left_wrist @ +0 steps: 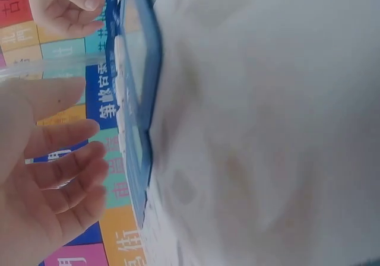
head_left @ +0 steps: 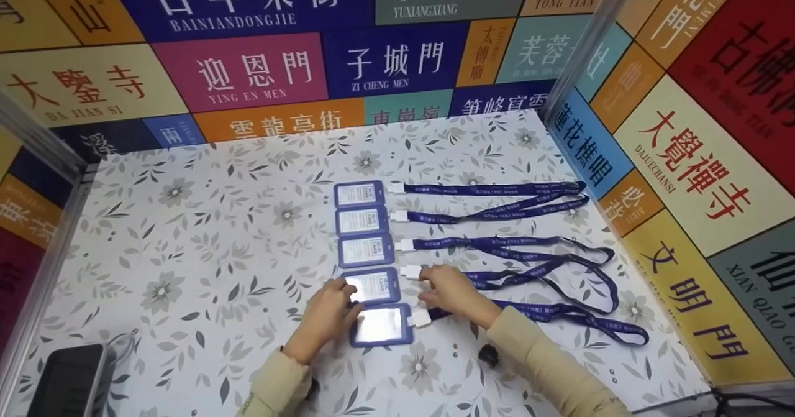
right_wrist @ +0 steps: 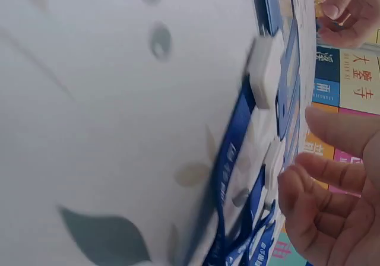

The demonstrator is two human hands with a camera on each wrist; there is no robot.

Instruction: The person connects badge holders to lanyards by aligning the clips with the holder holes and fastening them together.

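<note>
Several blue-framed badge holders lie in a column on the table, and each has a blue lanyard with a white clip to its right. My left hand [head_left: 326, 317] is over the left edges of the two nearest, a badge holder with a printed card [head_left: 376, 286] and the front badge holder [head_left: 382, 325]. In the left wrist view its fingers [left_wrist: 71, 162] are bent loosely around nothing. My right hand [head_left: 456, 293] hovers by the white clips of the nearest lanyards, one clip [head_left: 411, 272] beside its fingertips and the front clip [head_left: 420, 316] just below. Whether it touches them is unclear.
Farther back, the top badge holder [head_left: 359, 193] and its lanyard [head_left: 497, 189] lie flat. A dark-screened device [head_left: 67, 380] with a cord sits at the front left. Colourful sign-printed panels [head_left: 385, 59] wall the flower-patterned table [head_left: 186, 237] at the back and sides.
</note>
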